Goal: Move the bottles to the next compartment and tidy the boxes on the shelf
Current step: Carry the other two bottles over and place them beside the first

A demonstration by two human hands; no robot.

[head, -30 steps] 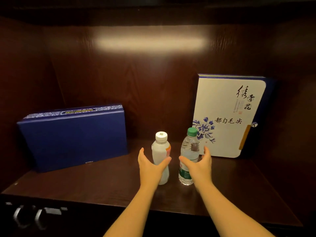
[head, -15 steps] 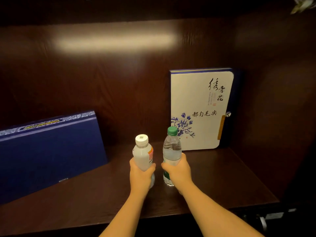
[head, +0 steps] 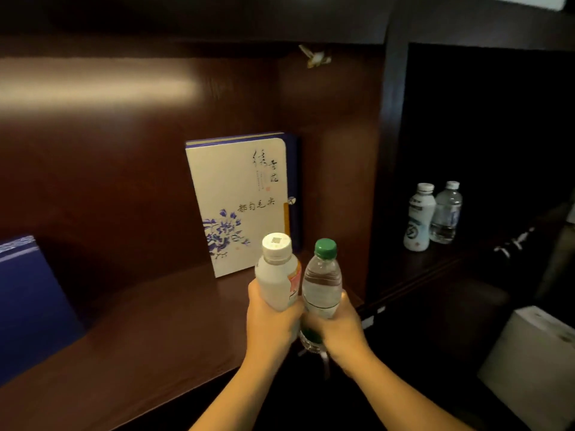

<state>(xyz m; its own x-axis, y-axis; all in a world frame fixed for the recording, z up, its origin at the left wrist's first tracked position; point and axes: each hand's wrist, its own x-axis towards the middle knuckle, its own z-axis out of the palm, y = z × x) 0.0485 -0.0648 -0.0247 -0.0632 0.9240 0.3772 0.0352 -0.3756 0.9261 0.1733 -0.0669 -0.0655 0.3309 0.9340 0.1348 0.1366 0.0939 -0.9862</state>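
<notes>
My left hand grips a white bottle with a white cap. Beside it my right hand grips a clear water bottle with a green cap. Both bottles are lifted off the dark wooden shelf, side by side and touching, near its right front corner. A white box with blue flowers stands upright against the back wall. The corner of a dark blue box shows at the left edge.
A dark vertical divider separates this compartment from the one on the right. There a white bottle and a clear bottle stand together. A white box sits lower right.
Both hands closed on the bottles and lifted them off the shelf, carrying them right and toward me. My view swung right, revealing the neighbouring compartment.
</notes>
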